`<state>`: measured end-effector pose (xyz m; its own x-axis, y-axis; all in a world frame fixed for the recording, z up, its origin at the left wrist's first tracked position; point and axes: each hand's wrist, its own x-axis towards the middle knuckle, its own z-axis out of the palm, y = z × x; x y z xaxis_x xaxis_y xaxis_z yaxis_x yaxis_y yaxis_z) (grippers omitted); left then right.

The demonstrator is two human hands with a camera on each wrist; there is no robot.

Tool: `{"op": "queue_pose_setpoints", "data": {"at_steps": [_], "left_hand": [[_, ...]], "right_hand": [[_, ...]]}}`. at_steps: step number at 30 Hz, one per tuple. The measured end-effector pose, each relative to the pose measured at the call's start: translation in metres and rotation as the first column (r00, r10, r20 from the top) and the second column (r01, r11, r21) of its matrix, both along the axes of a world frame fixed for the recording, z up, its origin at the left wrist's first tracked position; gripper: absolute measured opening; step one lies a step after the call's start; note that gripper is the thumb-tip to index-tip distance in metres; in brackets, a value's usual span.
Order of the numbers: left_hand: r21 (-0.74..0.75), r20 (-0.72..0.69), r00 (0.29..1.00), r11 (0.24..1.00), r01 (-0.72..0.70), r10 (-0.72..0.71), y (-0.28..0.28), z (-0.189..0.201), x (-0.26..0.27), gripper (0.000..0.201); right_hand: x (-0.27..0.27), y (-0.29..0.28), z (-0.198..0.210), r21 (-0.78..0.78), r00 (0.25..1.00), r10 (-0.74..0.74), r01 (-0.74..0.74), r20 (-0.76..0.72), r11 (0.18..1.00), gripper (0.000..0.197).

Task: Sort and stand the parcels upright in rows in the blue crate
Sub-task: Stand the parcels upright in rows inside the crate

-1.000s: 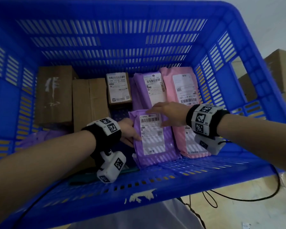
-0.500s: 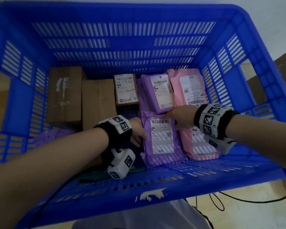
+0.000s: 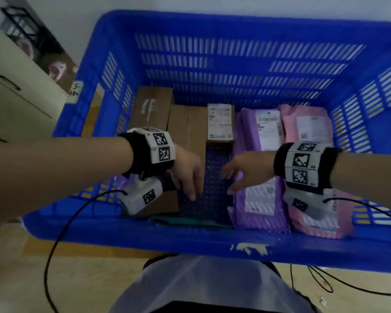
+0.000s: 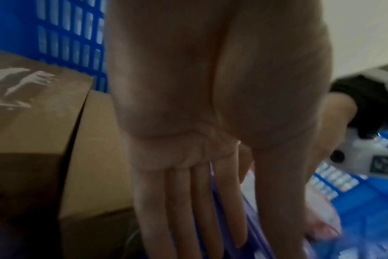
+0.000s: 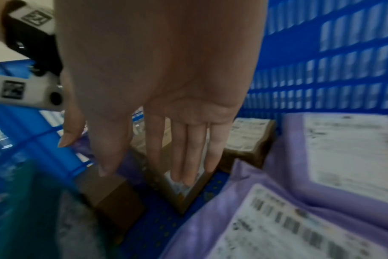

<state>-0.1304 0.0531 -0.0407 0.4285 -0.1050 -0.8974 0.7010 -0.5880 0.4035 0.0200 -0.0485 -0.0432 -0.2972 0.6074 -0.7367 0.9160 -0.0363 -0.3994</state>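
The blue crate (image 3: 212,242) holds two far mailers, purple (image 3: 262,129) and pink (image 3: 307,125), and two near ones, purple (image 3: 260,199) and pink (image 3: 321,220). Brown boxes (image 3: 151,109) (image 3: 187,127) and a small labelled box (image 3: 220,125) sit at the far left and middle. My left hand (image 3: 190,184) hovers over the bare crate floor (image 3: 215,177), fingers straight, holding nothing. My right hand (image 3: 230,179) is open just left of the near purple mailer, not gripping it. The wrist views show flat palms (image 4: 210,219) (image 5: 144,157) beside a brown box (image 4: 95,157) and the purple mailer (image 5: 277,210).
Another purple mailer (image 3: 122,181) lies partly hidden under my left wrist. A dark green flat item (image 3: 190,221) leans at the near wall. A cream cabinet (image 3: 14,98) stands left of the crate. Black cables (image 3: 54,245) hang over the near rim.
Both hands have come off the near purple mailer and risen, the left letting go of its left edge. The head view has pulled back and shifted left.
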Motion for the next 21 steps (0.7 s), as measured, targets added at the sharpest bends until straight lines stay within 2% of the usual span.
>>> {"op": "queue_pose_setpoints", "data": {"at_steps": [2,5,8,11,13,16,18,21], "left_hand": [[0.001,-0.064,0.992,0.995,0.105,-0.104,-0.004,-0.006,-0.01,0.042],[-0.045,-0.16,0.968,0.981,0.19,-0.194,-0.009,-0.016,-0.022,0.051],[-0.019,-0.166,0.939,0.953,0.304,-0.302,-0.014,-0.022,-0.024,0.054],[0.021,-0.169,0.919,0.931,0.365,-0.357,-0.017,-0.028,-0.023,0.049],[0.024,-0.179,0.9,0.912,0.409,-0.398,-0.015,-0.034,-0.023,0.043],[0.019,-0.177,0.908,0.921,0.39,-0.381,-0.012,-0.039,-0.024,0.033],[-0.004,-0.178,0.925,0.94,0.342,-0.337,-0.009,-0.04,-0.023,0.039],[-0.033,-0.197,0.935,0.955,0.294,-0.295,-0.004,-0.036,-0.021,0.029]], "right_hand": [[-0.017,-0.003,-0.004,-0.054,0.996,0.069,-0.072,-0.05,0.996,0.055],[-0.04,-0.006,-0.01,-0.097,0.979,0.192,-0.198,-0.069,0.975,0.057],[-0.052,-0.007,-0.019,-0.108,0.943,0.332,-0.334,-0.038,0.936,0.06],[-0.057,-0.009,-0.029,-0.101,0.903,0.428,-0.428,-0.015,0.898,0.052],[-0.058,-0.01,-0.033,-0.098,0.897,0.441,-0.44,-0.012,0.892,0.042],[-0.057,-0.006,-0.039,-0.052,0.911,0.411,-0.412,-0.021,0.91,0.025],[-0.053,-0.002,-0.04,-0.019,0.938,0.344,-0.345,-0.049,0.938,0.019],[-0.043,0.006,-0.039,-0.006,0.969,0.205,-0.208,-0.137,0.978,0.021]]}}
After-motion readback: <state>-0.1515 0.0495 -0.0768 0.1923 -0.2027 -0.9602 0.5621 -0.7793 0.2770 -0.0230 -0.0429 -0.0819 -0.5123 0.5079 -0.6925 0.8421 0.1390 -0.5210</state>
